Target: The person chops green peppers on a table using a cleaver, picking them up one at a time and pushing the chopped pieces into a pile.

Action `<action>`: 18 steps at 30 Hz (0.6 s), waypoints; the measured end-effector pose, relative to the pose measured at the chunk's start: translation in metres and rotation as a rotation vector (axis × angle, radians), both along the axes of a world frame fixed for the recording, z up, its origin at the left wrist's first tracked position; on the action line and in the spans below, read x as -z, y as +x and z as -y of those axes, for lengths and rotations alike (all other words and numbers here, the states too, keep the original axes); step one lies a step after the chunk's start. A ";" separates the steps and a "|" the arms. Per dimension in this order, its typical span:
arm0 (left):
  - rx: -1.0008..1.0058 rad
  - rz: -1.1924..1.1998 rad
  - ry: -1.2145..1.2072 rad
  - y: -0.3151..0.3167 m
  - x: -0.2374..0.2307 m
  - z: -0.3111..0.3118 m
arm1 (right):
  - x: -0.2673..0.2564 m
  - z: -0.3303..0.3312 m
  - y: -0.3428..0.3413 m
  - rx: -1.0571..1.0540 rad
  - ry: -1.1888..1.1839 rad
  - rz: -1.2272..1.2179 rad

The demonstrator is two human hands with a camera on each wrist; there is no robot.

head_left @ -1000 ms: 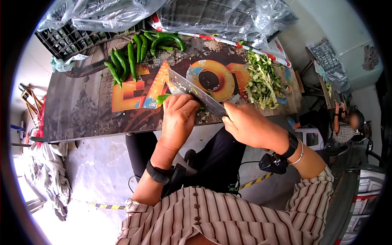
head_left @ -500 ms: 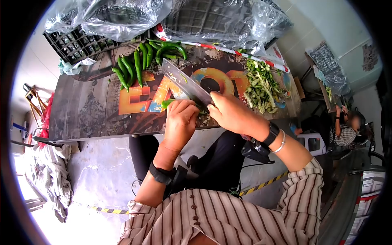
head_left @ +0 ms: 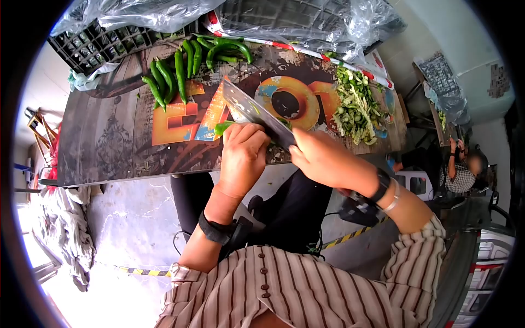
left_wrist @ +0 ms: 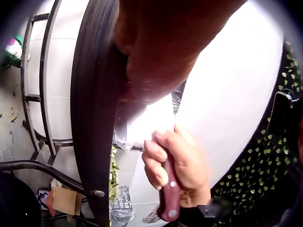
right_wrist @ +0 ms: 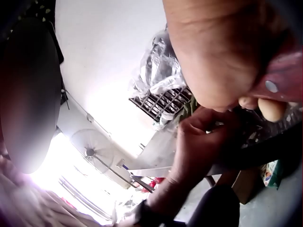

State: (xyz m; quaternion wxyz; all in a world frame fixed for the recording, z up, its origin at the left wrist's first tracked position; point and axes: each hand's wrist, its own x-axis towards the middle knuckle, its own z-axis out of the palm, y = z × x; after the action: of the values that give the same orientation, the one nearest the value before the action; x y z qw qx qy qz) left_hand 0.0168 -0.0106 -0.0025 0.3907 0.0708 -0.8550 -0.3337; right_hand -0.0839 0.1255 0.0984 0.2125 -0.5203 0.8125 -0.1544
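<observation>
In the head view my left hand [head_left: 244, 156] holds a green chili pepper [head_left: 222, 128] down on the table, its curled fingers covering most of it. One green end sticks out to the left of the knuckles. My right hand [head_left: 325, 158] grips a broad-bladed kitchen knife [head_left: 254, 112], its blade slanting up and left right beside the left fingers. Small green bits cling to the blade. The knife's dark red riveted handle [left_wrist: 170, 198] shows in the left wrist view within the right fist. Several whole green chili peppers [head_left: 179, 74] lie at the back left.
A heap of cut pepper pieces [head_left: 358, 109] lies on the right of the printed table [head_left: 87, 147]. Black crates [head_left: 82, 52] under clear plastic [head_left: 158, 13] line the back edge. Another person [head_left: 459, 169] sits at the far right.
The knife and right hand have shifted slightly left and up, then back a little right, beside the left hand. The left hand keeps its hold on the pepper. The head view has swayed a little.
</observation>
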 end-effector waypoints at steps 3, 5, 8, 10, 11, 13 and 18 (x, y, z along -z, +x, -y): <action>-0.004 -0.014 -0.006 0.000 0.003 0.000 | 0.016 0.012 -0.004 -0.056 -0.159 -0.016; 0.012 -0.022 -0.004 0.000 0.001 0.001 | 0.015 0.017 -0.004 -0.045 -0.150 -0.021; -0.048 -0.111 0.027 0.001 0.000 0.000 | 0.013 0.017 -0.005 -0.031 -0.151 -0.035; -0.012 -0.070 -0.008 0.004 0.008 0.003 | 0.017 0.016 -0.005 -0.018 -0.150 -0.023; -0.016 -0.077 -0.015 0.007 0.005 0.003 | 0.018 0.016 -0.005 -0.024 -0.156 -0.030; -0.108 -0.020 -0.180 0.009 -0.001 0.003 | 0.021 0.015 -0.007 -0.016 -0.168 -0.045; -0.034 -0.048 -0.123 0.011 0.002 0.010 | 0.018 0.011 -0.011 0.083 -0.174 0.059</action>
State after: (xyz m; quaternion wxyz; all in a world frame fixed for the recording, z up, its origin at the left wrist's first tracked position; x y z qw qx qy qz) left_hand 0.0277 -0.0209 -0.0048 0.4204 0.0529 -0.8630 -0.2753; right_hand -0.0951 0.1140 0.0809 0.1840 -0.4981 0.8102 -0.2483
